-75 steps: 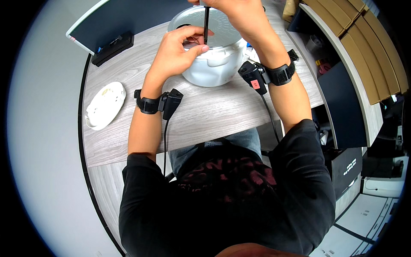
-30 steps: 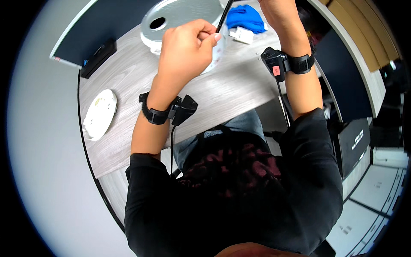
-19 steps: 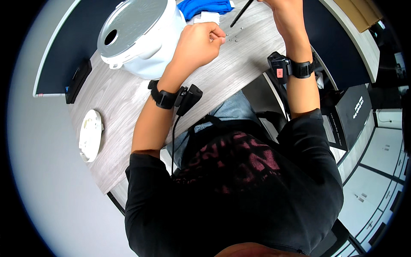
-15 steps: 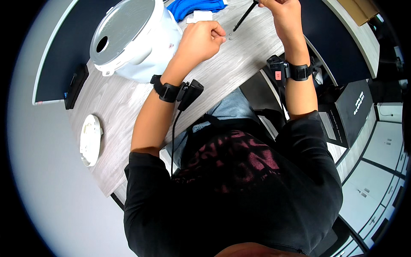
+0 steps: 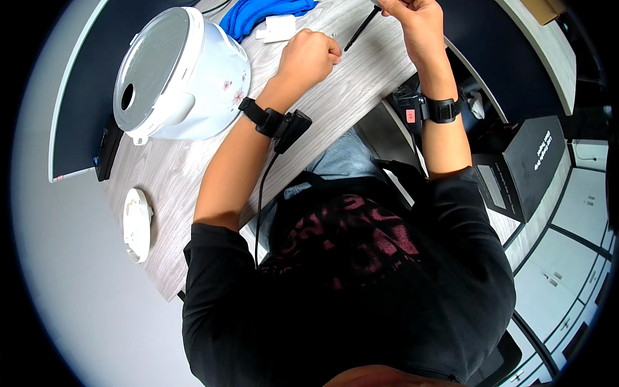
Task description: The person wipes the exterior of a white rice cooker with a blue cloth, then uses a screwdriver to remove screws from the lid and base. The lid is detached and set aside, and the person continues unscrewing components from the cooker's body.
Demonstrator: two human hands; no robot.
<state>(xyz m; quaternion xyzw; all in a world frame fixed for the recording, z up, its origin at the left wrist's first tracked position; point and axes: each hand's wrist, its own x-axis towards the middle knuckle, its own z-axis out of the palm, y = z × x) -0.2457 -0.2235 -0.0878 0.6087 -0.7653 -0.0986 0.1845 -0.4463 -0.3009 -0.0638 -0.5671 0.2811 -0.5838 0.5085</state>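
My left hand (image 5: 307, 59) rests low over the table with its thumb and fingers pinched together. Whatever lies between those fingertips is hidden. A tiny metal screw (image 5: 334, 35) shows just beyond the fingers. At the top edge, my right hand (image 5: 419, 22) grips a screwdriver (image 5: 362, 29) whose dark shaft slants down to the left. Its tip is near my left fingertips, apart from them. To the left a white rice cooker (image 5: 213, 97) with pink flower prints lies tipped over. Its round grey metal face (image 5: 155, 64) has a dark hole.
A blue cloth (image 5: 255, 16) and a small white piece (image 5: 277, 28) lie behind my left hand. The round white cover (image 5: 137, 226) sits at the table's left edge. A black box (image 5: 522, 171) stands to the right. Both wrists wear strapped devices, one with a cable (image 5: 260, 213).
The view has shifted, so the cooker, cloth and cover appear further left or lower. My left hand has moved right over the table, to where small screws showed. The screwdriver stays in my right hand.
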